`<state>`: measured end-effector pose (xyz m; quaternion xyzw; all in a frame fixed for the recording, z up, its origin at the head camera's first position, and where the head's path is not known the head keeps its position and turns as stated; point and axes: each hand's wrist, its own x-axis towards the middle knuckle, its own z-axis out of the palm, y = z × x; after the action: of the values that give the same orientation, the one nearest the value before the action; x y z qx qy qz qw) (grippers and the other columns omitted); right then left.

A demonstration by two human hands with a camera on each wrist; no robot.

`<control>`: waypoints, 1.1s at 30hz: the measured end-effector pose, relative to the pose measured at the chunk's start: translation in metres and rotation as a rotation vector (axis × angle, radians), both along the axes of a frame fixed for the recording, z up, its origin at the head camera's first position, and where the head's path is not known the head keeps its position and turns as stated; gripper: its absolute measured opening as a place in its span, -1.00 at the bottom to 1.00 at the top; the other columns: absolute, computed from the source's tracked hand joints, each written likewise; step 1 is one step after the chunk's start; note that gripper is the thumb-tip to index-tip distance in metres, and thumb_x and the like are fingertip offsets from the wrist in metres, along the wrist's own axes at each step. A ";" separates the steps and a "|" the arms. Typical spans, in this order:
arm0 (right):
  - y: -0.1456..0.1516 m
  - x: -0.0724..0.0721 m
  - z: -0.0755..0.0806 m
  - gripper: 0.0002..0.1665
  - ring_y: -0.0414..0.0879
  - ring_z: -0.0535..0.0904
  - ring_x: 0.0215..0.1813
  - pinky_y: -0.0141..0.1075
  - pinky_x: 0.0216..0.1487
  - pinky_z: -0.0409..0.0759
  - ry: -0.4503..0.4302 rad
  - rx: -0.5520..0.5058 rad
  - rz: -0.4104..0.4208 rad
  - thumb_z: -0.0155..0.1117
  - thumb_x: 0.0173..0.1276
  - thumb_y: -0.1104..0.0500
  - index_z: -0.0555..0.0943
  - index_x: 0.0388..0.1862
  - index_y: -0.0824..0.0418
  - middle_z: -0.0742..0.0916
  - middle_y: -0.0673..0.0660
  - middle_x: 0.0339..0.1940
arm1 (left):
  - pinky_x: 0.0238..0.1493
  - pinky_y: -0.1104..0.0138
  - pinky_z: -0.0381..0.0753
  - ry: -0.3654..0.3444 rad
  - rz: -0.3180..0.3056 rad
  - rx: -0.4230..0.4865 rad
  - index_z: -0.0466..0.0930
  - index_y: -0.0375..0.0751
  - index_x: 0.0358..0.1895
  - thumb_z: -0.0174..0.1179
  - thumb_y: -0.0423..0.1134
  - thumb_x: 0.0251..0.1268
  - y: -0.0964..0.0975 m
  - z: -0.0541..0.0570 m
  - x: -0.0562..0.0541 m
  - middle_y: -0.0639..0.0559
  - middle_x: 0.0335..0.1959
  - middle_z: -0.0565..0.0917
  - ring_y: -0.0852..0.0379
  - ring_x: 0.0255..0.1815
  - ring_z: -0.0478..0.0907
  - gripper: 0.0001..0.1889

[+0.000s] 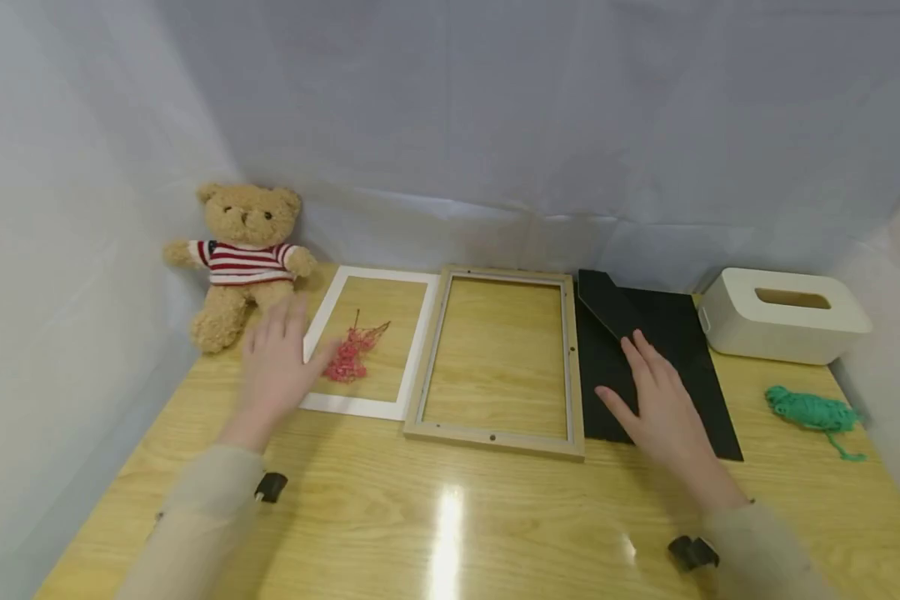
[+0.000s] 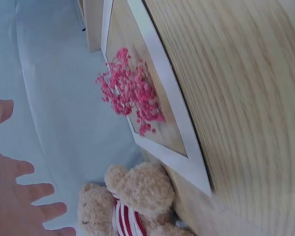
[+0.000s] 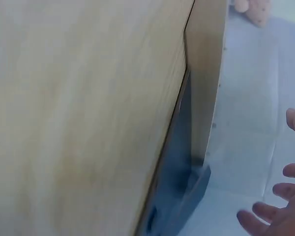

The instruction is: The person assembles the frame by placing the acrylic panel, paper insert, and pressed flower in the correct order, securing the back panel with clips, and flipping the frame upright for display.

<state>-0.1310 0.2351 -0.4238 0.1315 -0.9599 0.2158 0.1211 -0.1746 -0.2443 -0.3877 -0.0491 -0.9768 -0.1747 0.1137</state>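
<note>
The head view looks forward and down from above the near edge of the table (image 1: 450, 517), taking in the whole top and the backdrop behind it. The left wrist view sits low and close beside the left hand (image 2: 14, 196), rolled sideways so the table (image 2: 246, 98) fills the right of the frame; it faces the white mat (image 2: 172, 98), the pink sprig (image 2: 130, 96) and the bear (image 2: 132, 201), which the head view shows at upper left: mat (image 1: 322, 329), sprig (image 1: 352, 354), bear (image 1: 243, 250). The right wrist view, also rolled and very near, blurred, looks along the wooden frame (image 3: 206, 73) and black board (image 3: 179, 162); the head view shares both, frame (image 1: 431, 350) at centre, board (image 1: 682, 350) at right.
</note>
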 end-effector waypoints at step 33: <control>-0.043 0.042 -0.062 -0.21 -0.03 0.44 0.15 -0.57 -0.06 0.49 -0.023 -0.450 0.089 0.55 0.00 0.24 0.47 0.25 0.35 0.45 0.20 0.29 | 0.11 -0.22 0.31 -0.083 0.261 0.408 0.19 -0.58 0.32 -0.14 -0.28 0.43 -0.150 -0.015 0.046 -0.54 0.22 0.32 -0.45 0.17 0.28 -0.49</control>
<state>-0.0888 0.1916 -0.4854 0.1408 -0.8821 0.4313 0.1268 -0.1288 -0.3942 -0.4022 0.1085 -0.9232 -0.3542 0.1028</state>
